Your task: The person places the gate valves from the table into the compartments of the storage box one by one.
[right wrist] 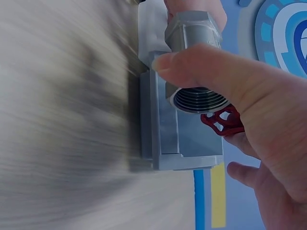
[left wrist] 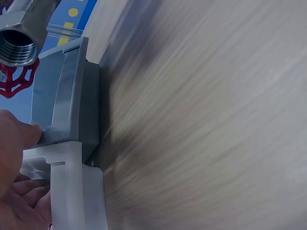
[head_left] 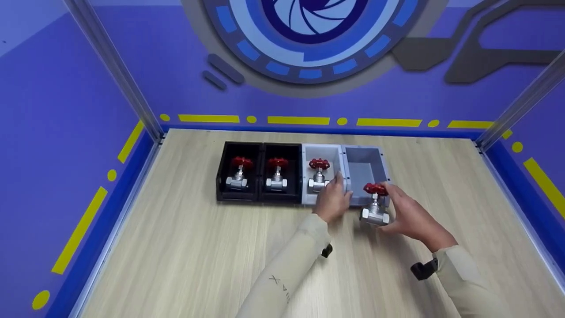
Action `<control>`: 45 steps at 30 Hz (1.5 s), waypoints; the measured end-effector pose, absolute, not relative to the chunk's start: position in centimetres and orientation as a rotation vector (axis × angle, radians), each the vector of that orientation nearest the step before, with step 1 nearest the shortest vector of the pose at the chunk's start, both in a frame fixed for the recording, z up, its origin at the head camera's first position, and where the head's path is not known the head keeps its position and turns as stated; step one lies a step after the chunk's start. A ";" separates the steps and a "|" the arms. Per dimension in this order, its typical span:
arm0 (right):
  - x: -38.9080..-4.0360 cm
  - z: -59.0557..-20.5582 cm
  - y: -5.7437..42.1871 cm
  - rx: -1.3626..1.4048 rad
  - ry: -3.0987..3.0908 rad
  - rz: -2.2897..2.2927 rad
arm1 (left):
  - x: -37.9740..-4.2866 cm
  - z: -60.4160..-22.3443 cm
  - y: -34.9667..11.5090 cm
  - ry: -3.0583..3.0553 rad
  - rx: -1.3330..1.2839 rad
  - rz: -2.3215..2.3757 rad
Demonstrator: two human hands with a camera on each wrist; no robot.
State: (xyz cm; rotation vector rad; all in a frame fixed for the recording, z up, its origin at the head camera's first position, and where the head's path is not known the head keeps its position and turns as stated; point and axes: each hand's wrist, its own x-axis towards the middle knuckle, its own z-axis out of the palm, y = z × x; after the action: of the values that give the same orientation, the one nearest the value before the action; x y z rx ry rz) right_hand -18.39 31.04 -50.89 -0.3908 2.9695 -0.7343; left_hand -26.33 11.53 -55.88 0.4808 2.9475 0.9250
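My right hand (head_left: 408,216) grips a metal gate valve (head_left: 374,216) with a red handwheel, holding it upright over the front edge of the grey bin (head_left: 363,170). In the right wrist view, the thumb (right wrist: 187,64) lies across the valve's threaded body (right wrist: 194,33). My left hand (head_left: 332,201) pinches the side wall where the white bin (head_left: 309,152) meets the grey one. The left wrist view has its thumb (left wrist: 29,134) on the grey side and the other fingers (left wrist: 33,191) inside the white bin. Another valve (head_left: 318,176) stands in the white bin, partly behind the left hand.
Two black bins (head_left: 238,197) continue the row at the left, each with one red-wheeled valve (head_left: 277,174) standing inside. The row sits on a wooden table (head_left: 176,247). Blue printed panels (head_left: 185,97) and metal posts (head_left: 119,70) enclose the table at the back and sides.
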 end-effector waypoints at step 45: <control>-23.4 -49.9 31.7 -0.291 2.908 -0.727 | -26.3 -55.5 11.8 2.950 0.442 0.900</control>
State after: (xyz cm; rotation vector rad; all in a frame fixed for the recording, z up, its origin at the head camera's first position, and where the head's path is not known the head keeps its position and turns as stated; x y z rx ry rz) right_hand -23.36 31.75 -49.90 -0.2913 2.9084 -0.7273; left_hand -26.32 11.75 -55.46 0.4419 2.9497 0.9000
